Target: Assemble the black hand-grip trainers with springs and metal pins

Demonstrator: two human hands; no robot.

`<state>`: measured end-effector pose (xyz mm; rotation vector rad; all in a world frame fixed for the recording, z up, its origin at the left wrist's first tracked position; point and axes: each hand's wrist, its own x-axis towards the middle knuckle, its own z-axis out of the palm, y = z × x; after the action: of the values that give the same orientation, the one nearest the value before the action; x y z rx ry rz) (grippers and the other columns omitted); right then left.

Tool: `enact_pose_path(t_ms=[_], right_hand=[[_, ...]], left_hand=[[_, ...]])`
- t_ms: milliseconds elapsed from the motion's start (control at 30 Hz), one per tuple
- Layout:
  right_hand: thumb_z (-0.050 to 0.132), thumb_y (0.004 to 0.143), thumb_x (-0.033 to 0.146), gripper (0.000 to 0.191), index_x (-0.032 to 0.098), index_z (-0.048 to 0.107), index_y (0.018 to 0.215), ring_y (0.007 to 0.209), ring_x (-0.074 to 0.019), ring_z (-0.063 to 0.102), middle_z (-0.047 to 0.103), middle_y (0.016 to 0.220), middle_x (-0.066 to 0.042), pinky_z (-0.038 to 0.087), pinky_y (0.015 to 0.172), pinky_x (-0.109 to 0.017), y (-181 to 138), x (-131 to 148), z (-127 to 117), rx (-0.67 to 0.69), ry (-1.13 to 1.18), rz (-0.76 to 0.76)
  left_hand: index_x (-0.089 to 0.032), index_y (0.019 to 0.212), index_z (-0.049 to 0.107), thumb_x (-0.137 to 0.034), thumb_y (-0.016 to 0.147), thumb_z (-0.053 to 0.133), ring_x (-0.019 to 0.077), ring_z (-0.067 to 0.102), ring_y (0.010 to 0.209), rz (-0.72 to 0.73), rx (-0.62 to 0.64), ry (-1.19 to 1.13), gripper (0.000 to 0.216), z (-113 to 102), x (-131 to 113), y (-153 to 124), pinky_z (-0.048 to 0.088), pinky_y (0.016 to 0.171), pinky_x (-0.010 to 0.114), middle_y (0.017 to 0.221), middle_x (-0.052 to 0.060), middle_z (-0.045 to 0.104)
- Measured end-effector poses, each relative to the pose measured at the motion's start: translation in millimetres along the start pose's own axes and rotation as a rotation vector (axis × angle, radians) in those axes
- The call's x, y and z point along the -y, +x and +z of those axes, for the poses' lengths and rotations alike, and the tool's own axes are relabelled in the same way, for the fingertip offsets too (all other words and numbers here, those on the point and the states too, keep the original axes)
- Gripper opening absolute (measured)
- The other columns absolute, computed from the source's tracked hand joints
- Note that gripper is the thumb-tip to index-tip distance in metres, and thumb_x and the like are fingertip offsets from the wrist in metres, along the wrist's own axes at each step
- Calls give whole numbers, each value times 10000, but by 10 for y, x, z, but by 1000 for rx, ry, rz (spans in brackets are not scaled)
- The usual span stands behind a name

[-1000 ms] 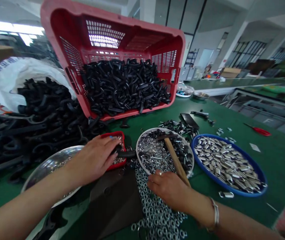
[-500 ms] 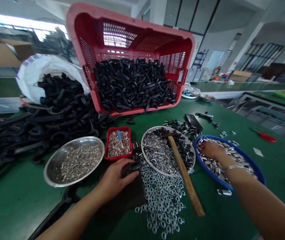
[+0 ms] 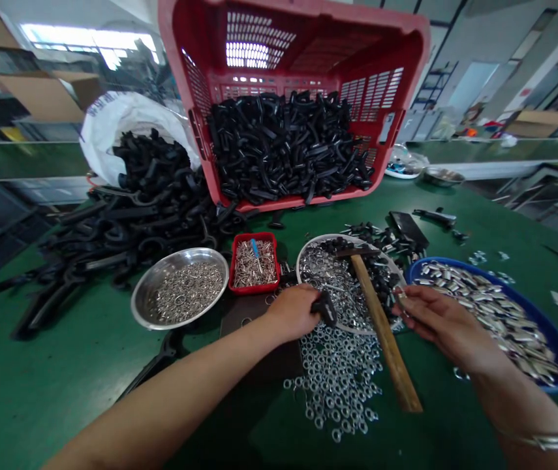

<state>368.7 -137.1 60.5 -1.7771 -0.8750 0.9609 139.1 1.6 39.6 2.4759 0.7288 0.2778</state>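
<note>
Above table (image 3: 73, 385), L fingers (image 3: 308, 301) grip blk pc (image 3: 326, 309); R fingers (image 3: 424, 312) pinch shiny metal bit (image 3: 401, 296).

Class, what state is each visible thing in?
Left hand: closed around black plastic part
Right hand: pinching small shiny piece
Large red plastic basket: open toward camera, partly filled
White plastic sack: open, black parts spilling out
Round silver metal bowl: partly filled
Small red rectangular tray: filled
Wooden-handled hammer: lying partly over round white tray
Blue plastic tray: filled

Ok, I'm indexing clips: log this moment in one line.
left hand: grips black part | right hand: pinches metal piece | hammer: between hands
</note>
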Motion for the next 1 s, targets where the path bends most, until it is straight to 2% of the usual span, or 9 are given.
enact_pose_path(t_ms=[100,200,333,467,633,800,1000], right_hand=[[663,605,549,505,226,544,975,638,-149,582,630,795,-45,476,522,-260,-131,-3,173,11,51,-45],[672,633,500,452,227,548,972,616,-124,565,635,792,-35,473,539,-246,-155,-78,154,-27,127,-35],[696,619,478,453,221,564,968,599,-124,558,640,765,-37,453,511,-238,-151,-174,101,-44,152,5],[717,602,468,446,223,582,949,618,-126,562,644,761,-28,441,530,-231,-158,-180,146,-66,187,14],[702,650,421,389,233,579,967,581,-92,529,652,762,-17,403,494,-193,-161,-174,210,-37,244,18],[698,666,395,358,239,577,966,595,-91,543,651,768,-11,402,493,-187,-172,-188,261,-37,282,14],[708,644,414,391,228,577,962,565,-94,542,653,744,-15,375,454,-181,-184,-166,367,-32,285,9]], left_hand=[[-183,910,641,-236,717,534,229,588,831,58,78,248,227,125,-204,308,480,677,326,926,73,603],[-198,948,643,-206,741,508,236,597,825,27,146,336,248,233,-283,499,486,654,331,939,79,605],[-189,958,634,-177,766,480,236,596,843,28,163,357,247,326,-277,584,485,668,331,972,85,599],[-158,965,629,-188,768,491,248,597,843,32,192,363,242,360,-303,607,485,673,344,971,108,600],[-161,892,658,-141,742,492,264,594,877,8,200,334,225,320,-296,667,475,711,358,942,112,626],[-220,988,623,-257,726,513,250,591,900,-115,136,258,287,196,-154,649,473,700,323,1002,85,629],[-225,921,647,-292,635,603,253,604,854,-207,141,201,297,-4,36,712,467,655,299,951,81,651]])
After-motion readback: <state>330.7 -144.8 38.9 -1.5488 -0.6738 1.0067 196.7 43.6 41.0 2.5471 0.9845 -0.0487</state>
